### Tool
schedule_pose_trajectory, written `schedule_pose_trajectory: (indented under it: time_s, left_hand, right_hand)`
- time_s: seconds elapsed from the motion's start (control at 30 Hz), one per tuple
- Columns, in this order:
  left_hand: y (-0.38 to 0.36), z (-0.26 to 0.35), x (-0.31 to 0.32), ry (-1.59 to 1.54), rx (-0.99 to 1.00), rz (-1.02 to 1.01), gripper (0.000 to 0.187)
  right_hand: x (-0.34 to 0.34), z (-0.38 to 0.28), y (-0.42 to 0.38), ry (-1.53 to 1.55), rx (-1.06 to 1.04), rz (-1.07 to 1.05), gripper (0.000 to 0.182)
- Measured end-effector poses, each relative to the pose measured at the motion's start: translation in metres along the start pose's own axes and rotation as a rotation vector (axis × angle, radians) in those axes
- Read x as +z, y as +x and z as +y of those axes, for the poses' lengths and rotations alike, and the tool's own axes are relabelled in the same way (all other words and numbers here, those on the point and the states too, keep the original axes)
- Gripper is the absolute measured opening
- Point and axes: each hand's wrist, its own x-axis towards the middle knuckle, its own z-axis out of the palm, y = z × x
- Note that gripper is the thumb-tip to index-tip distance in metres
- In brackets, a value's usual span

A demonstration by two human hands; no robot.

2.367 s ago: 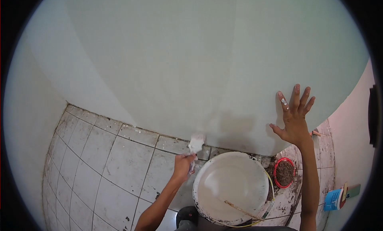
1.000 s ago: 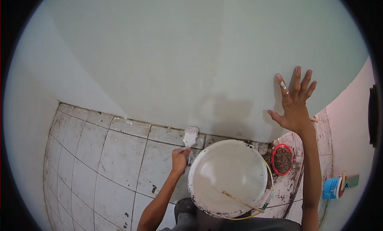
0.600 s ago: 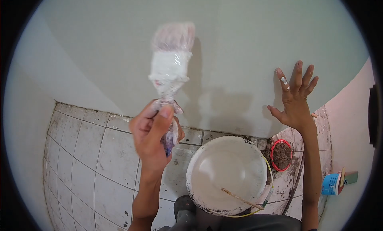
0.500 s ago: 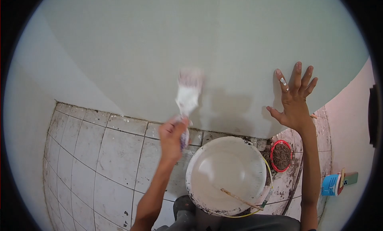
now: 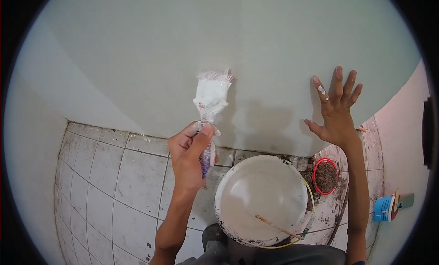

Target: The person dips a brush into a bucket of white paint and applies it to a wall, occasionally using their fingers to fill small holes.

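My left hand [image 5: 187,150] is closed around the handle of a paintbrush [image 5: 212,93], thumb along the near side. White paint coats the brush's head and neck, and its splayed bristles point up against the pale grey-green wall [image 5: 151,50]. Over to the right, my right hand [image 5: 337,112] lies on the same wall with its fingers spread and holds nothing. Spots of white paint mark its index finger. Below and between my hands stands a paint-smeared bucket [image 5: 220,219] of whitish liquid, with a thin stick [image 5: 276,227] across its near side.
Right of the bucket, a red-rimmed round container [image 5: 325,176] holds brown, crumbly material. Farther right are a blue-and-white tub [image 5: 382,209] and a green phone-like object [image 5: 406,201]. Dirty white tiles [image 5: 137,173] cover the floor along the wall. My knees are close to the bucket.
My left hand and the paintbrush have shifted slightly left; the brush, blurred before, now shows sharply. My right hand stays spread on the wall. The view has moved a little.
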Motion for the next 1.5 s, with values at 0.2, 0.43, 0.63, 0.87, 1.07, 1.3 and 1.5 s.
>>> schedule_pose_trajectory:
  time_s: [0.2, 0.43, 0.63, 0.87, 1.07, 1.3, 1.5]
  left_hand:
    - [-0.019, -0.128, -0.055, 0.136, -0.390, 0.169, 0.020]
    - [-0.007, -0.083, -0.029, 0.195, -0.347, 0.144, 0.021]
    - [-0.002, 0.010, 0.008, -0.002, 0.008, 0.006, 0.023]
    - [-0.019, -0.155, -0.078, 0.235, -0.361, 0.171, 0.020]
    - [-0.047, -0.088, -0.077, 0.179, -0.324, 0.192, 0.019]
    - [-0.069, 0.052, -0.047, 0.635, -0.390, -0.082, 0.019]
    - [-0.069, 0.057, 0.023, 0.997, -0.750, -0.702, 0.027]
  right_hand:
    - [-0.010, -0.004, 0.000, 0.008, -0.005, 0.006, 0.086]
    - [-0.047, -0.043, -0.138, 0.554, 0.734, -0.432, 0.048]
    - [-0.045, -0.089, -0.243, 1.529, 1.593, -0.624, 0.055]
    - [-0.065, -0.119, -0.261, 1.701, 1.665, -0.529, 0.056]
    - [-0.053, -0.119, -0.268, 1.655, 1.681, -0.520, 0.054]
    - [-0.052, -0.121, -0.282, 1.634, 1.685, -0.450, 0.048]
    - [-0.069, -0.116, -0.285, 1.507, 1.747, -0.371, 0.053]
